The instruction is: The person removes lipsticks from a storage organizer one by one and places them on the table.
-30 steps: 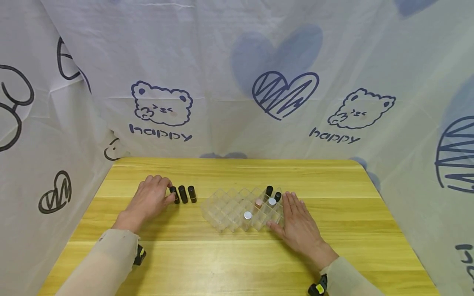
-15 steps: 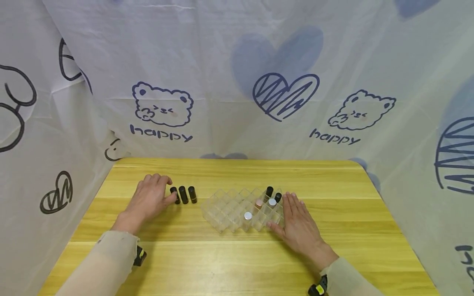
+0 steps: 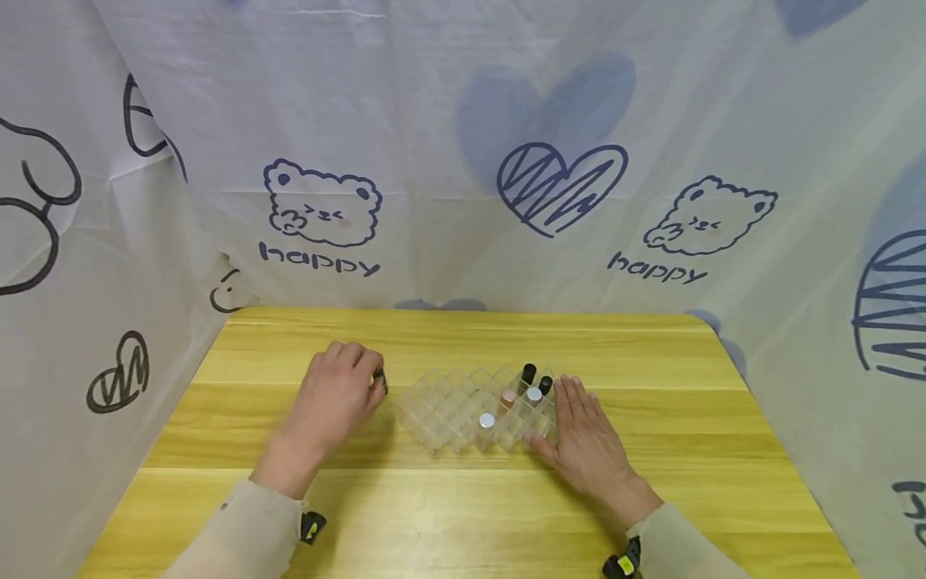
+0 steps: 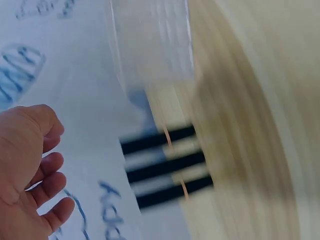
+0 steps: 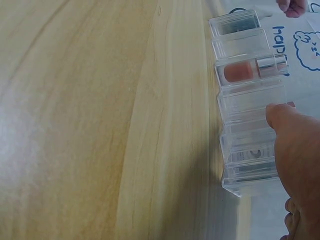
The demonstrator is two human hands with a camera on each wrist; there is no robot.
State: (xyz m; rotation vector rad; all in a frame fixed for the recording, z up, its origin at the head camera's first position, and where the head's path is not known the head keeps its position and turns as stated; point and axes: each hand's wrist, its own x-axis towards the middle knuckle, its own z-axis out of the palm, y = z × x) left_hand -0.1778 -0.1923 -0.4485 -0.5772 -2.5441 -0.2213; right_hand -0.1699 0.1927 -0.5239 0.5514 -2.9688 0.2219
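Observation:
My left hand is over the left part of the table, fingers loosely bent beside a black lipstick tube; it hides the other tubes from the head camera. The left wrist view, blurred, has three black lipstick tubes standing in a row, apart from the fingers, with thin copper bands on two. A clear lipstick organizer with diamond-shaped compartments stands in the middle. Against its right end my right hand rests with fingers extended, the thumb touching its front in the right wrist view.
Inside the organizer stand two black-capped tubes, a pinkish-capped one and two with pale caps. A reddish tube shows through its wall. Behind the wooden table hangs a printed white cloth.
My left hand has moved right, from the leftmost lipstick tube to the rightmost one, and now covers the others in the head view. The right hand has stayed at the organizer.

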